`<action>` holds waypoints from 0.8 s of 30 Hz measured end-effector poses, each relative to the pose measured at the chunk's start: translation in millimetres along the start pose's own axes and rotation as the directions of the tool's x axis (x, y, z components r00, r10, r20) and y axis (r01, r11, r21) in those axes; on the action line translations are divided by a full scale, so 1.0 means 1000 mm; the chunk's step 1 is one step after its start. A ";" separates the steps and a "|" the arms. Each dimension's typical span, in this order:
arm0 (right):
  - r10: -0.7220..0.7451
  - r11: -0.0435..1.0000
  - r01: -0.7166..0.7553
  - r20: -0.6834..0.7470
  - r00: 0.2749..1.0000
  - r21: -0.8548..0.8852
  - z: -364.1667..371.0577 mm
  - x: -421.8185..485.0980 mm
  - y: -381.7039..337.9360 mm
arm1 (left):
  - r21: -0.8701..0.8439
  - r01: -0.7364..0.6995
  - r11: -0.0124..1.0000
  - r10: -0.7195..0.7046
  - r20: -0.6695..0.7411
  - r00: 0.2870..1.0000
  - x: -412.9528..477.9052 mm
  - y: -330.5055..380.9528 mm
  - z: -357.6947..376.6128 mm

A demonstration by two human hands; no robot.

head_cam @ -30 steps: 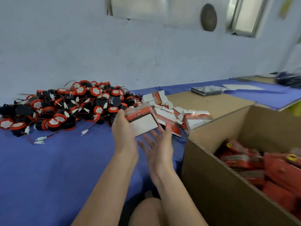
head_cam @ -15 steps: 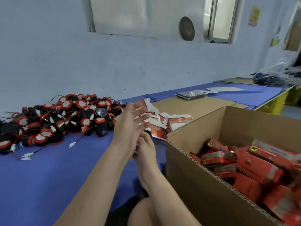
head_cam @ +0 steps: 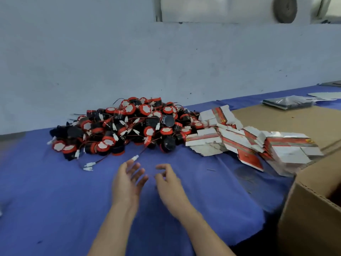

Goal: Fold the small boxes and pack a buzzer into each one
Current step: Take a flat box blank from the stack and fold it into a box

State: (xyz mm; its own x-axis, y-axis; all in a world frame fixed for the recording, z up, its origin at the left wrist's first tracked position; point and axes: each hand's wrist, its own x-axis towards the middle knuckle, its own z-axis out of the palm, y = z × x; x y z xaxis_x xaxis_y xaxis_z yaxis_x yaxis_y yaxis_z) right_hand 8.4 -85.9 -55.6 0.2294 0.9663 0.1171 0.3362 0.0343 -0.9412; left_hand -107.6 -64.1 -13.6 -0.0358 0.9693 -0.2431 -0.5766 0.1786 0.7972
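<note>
Blurring fingers (head_cam: 137,172), carton (head_cam: 311,215) cut off right

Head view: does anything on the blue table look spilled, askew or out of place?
Nothing is clearly wrong, just untidy. The buzzers lie in a loose heap with wires tangled, a few white connectors trailing onto the blue cloth. The flat boxes have slumped into a fanned, crooked pile. Both hands are empty.

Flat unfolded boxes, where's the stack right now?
In the head view the flat boxes lie fanned out on the blue table, right of centre, between the buzzer pile on their left and the big cardboard carton at the right edge.
</note>
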 end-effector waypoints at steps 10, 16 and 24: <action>-0.110 0.910 0.103 0.006 0.994 -0.402 -0.007 0.028 -0.003 | -0.120 0.155 0.981 -0.157 -0.009 0.987 0.035 0.006 -0.028; -0.174 0.674 0.049 -0.094 0.980 -0.737 -0.036 0.046 0.021 | -0.121 0.102 0.987 -0.114 -0.098 0.989 0.038 0.033 -0.056; -0.167 0.541 -0.035 -0.148 0.975 -0.841 -0.081 0.074 0.028 | -0.190 0.105 0.976 -0.130 -0.126 0.983 0.040 0.042 -0.068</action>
State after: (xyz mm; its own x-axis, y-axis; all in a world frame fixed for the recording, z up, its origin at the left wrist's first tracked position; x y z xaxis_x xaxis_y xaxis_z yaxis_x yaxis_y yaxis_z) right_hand 108.6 -33.7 -47.4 0.3023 0.8984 0.3185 0.9416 -0.2294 -0.2465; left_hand -189.1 -29.5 -27.2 -0.0628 0.9088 -0.4126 -0.7215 0.2443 0.6479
